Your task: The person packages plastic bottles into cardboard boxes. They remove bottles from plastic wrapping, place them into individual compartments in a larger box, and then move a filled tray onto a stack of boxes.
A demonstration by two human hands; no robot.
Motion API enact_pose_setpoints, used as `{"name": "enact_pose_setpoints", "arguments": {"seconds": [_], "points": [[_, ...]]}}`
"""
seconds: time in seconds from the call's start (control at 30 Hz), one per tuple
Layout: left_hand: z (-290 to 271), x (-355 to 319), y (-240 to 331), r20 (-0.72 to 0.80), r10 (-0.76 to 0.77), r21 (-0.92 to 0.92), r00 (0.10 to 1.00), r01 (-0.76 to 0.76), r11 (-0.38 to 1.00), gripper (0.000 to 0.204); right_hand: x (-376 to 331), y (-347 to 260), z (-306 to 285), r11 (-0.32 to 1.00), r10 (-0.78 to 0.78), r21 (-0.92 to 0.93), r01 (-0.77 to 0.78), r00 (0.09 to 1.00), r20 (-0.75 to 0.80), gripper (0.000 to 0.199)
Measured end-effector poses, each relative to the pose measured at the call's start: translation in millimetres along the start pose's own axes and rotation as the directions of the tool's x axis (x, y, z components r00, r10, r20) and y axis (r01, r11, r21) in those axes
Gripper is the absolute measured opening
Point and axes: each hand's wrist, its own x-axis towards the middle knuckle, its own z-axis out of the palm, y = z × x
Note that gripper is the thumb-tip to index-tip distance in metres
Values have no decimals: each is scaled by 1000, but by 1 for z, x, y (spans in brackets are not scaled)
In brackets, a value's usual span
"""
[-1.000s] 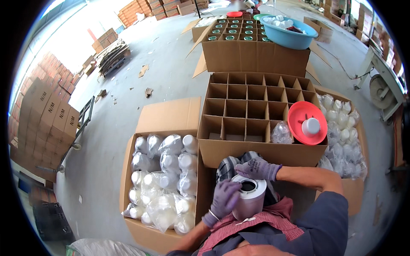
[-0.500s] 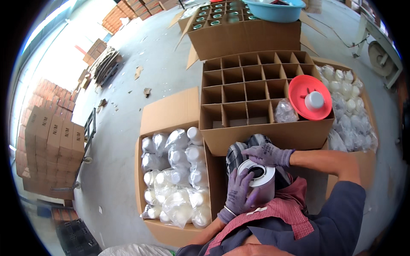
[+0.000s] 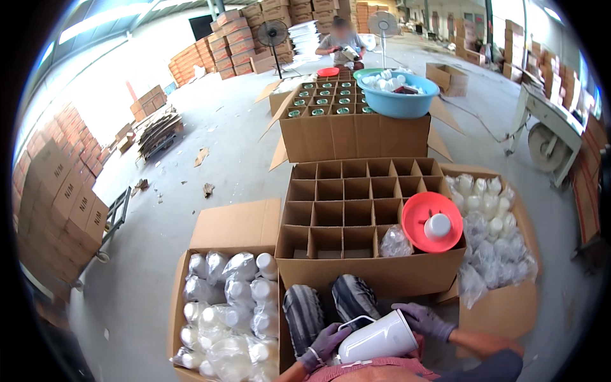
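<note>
A white cylindrical jug (image 3: pixel 380 339) with a thin looped handle lies tilted across my lap. My left hand (image 3: pixel 328 342), in a purple-grey work glove, grips it at the handle side. At its other end my right hand (image 3: pixel 428 321), gloved alike, has its fingers closed over the rim. Just ahead stands an open carton (image 3: pixel 363 272) with cardboard dividers. A red round dish (image 3: pixel 415 240) rests on that carton's right corner, holding a white cup-shaped piece (image 3: pixel 438 226) and small dark pieces. Crumpled clear plastic (image 3: pixel 396 242) sits in the compartment beside the dish.
Left of me, a carton (image 3: pixel 175 305) holds several plastic-wrapped white containers; another carton (image 3: pixel 533 251) at right holds bagged white pieces. Farther ahead, a divided carton (image 3: pixel 356 141) carries a blue basin (image 3: pixel 398 108). A person (image 3: pixel 342 46) works beyond, near standing fans. A wheeled metal frame (image 3: pixel 541 121) stands right.
The view has lifted, bringing the far room and person into sight. The jug has gone from upright to tilted on its side, showing its handle. My right hand has shifted to its right end.
</note>
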Motion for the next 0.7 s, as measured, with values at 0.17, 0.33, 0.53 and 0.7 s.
{"name": "enact_pose_setpoints", "arguments": {"seconds": [0.17,0.33,0.53,0.7], "points": [[-2,-35,19,80,113,-67,990,-108,992,38,31,-58,-1,-61,479,629,-775,530,699,63],[1,-19,-8,-46,236,28,971,-235,972,37,19,-35,30,691,449,522,-499,863,231,72],[9,18,-25,484,198,-451,852,49,891,46,94,-153,0,831,-536,49,554,774,338,78],[11,19,-29,425,197,-575,883,95,813,51,119,-144,-3,755,-645,198,625,651,400,85]]}}
